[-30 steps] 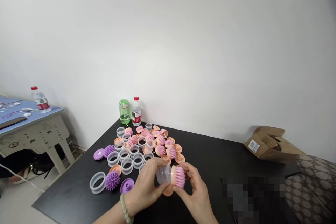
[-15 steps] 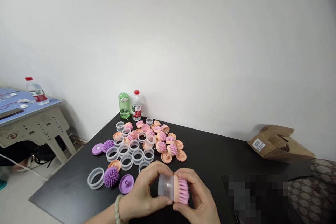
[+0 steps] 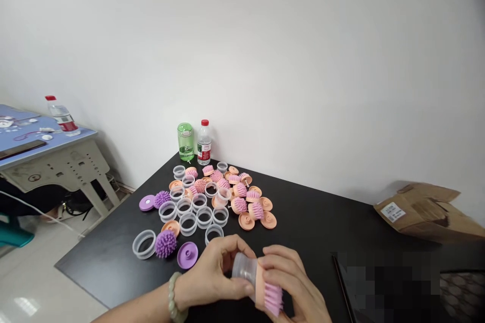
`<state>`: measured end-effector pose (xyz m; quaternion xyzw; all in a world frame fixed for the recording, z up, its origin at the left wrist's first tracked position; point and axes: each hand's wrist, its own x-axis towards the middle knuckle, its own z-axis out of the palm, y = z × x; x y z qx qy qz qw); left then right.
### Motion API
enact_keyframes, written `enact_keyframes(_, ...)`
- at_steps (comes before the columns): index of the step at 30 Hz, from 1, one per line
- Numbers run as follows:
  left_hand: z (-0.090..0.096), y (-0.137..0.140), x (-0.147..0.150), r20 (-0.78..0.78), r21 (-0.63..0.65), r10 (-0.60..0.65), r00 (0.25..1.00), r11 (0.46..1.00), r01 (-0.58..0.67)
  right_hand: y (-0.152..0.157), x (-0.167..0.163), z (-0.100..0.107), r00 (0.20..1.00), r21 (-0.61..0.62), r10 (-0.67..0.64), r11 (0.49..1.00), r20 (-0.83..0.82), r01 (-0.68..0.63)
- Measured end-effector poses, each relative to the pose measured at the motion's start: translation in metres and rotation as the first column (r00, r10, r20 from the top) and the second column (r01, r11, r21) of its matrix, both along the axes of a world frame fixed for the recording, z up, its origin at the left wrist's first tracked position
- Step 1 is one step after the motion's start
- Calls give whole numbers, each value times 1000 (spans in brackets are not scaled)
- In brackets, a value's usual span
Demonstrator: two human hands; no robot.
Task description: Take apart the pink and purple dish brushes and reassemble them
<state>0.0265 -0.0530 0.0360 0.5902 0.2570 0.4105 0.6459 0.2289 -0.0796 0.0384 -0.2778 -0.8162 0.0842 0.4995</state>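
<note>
Near the table's front edge, my left hand [image 3: 217,275] grips a clear plastic ring [image 3: 244,268], thumb in front and fingers behind. My right hand [image 3: 293,282] is wrapped round a peach-rimmed brush head [image 3: 272,297] with pink bristles. The ring and the brush head meet end to end, tilted down to the right; whether they are locked together I cannot tell. Left of my hands lie a purple cap [image 3: 187,255] with a central stem, a purple bristle head [image 3: 165,244] and a loose clear ring [image 3: 144,244].
Several clear rings [image 3: 188,223], pink brush heads [image 3: 239,205] and peach caps [image 3: 269,220] cover the black table [image 3: 303,212]. A green bottle [image 3: 185,142] and a water bottle [image 3: 204,142] stand by the wall. A torn cardboard box [image 3: 420,212] sits at the right.
The joined ring and brush head have tilted further down to the right. My right hand has shifted its grip, its fingers now lying over the peach rim. The view has shifted slightly.
</note>
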Motion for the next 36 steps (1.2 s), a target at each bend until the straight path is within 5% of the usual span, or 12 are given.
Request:
enact_keyframes(4,-2,1,2,23,34,15,1000,999,-16,0,-2,-4,997,-26,-72,997,-34,71)
enact_keyframes(6,-3,1,1,-25,245,103,994,965,-94,0,-4,-10,984,-133,-157,981,-85,145)
enact_keyframes(8,-3,0,-1,-100,496,196,976,860,-122,0,-5,-15,970,-335,-205,930,-128,152)
enact_keyframes(12,-4,-2,-5,-198,823,260,945,568,16,1,-10,-19,950,-752,-139,647,-281,-128)
enact_keyframes(13,-4,-2,-6,-202,841,261,944,540,30,1,-11,-18,933,-790,-130,578,-336,-204)
enact_keyframes(15,-5,-1,-6,-193,818,287,938,575,-7,0,-12,-17,896,-802,-142,520,-420,-293)
enact_keyframes(17,-5,1,-6,-198,740,332,922,667,-81,-1,-11,-18,878,-787,-170,542,-448,-296)
enact_keyframes(22,-2,5,-8,-285,540,313,906,833,-118,0,-4,-23,910,-712,-242,698,-335,-77)
enact_keyframes(24,1,6,-9,-260,553,293,920,826,-107,1,-3,-23,923,-683,-254,731,-289,-13)
enact_keyframes(29,5,5,-10,-190,728,235,953,685,-24,2,-2,-21,931,-673,-234,739,-280,-17)
enact_keyframes(33,2,7,-11,-212,575,250,945,814,-86,2,-3,-21,936,-617,-235,786,-261,26)
enact_keyframes(36,2,8,-11,-229,556,267,936,825,-99,3,-3,-21,936,-582,-254,810,-243,69)
